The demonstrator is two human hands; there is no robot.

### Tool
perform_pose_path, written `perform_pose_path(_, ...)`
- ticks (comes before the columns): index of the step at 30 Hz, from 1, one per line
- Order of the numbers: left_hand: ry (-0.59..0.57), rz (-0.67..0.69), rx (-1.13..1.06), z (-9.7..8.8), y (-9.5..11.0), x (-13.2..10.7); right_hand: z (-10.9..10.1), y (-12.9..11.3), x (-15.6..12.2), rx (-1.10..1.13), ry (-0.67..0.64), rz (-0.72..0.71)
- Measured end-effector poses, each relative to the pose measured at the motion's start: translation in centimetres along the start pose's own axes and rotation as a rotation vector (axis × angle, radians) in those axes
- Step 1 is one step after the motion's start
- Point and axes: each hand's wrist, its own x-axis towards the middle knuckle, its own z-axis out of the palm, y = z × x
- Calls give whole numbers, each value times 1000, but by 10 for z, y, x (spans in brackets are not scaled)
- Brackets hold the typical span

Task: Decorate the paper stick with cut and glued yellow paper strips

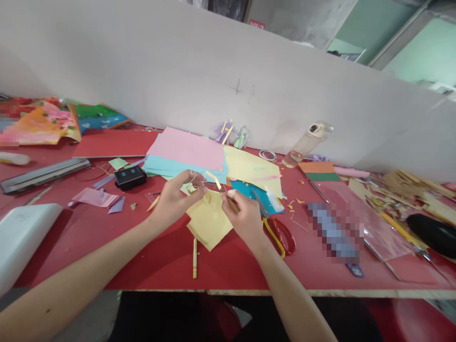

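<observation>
Over the middle of the red table, my left hand (174, 197) is closed in a pinch with a thin, pale looped thread (194, 175) at its fingertips. My right hand (244, 213) pinches something thin and small that I cannot make out. A narrow yellow paper strip (213, 179) shows between the two hands. Below the fingers lie pale yellow paper sheets (210, 223), partly covered by my hands. A yellow pencil-like stick (194, 259) pokes out under them. Scissors with red and yellow handles (280, 235) lie beside my right hand, near a white glue bottle (274, 199).
Pink paper (192, 147) and yellow paper (252, 168) lie behind my hands. A clear bottle (306, 145) stands tilted in view by the white partition (178, 71). At left are a black box (130, 177) and a white case (26, 237); paper scraps are scattered about.
</observation>
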Motion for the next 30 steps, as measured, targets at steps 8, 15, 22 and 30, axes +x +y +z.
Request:
perform_pose_path(8,34,225,114,5,3,-10,-1,-4,0,32,58,11)
perform_pose_path(15,62,502,240,8,2,-11,1,0,-1,97,69,20)
perform_pose_path(22,34,180,23,5,0,-9,0,-3,0,99,79,-17)
perform_pose_path(30,31,-214,-294,3,1,2,1,-3,0,191,48,19)
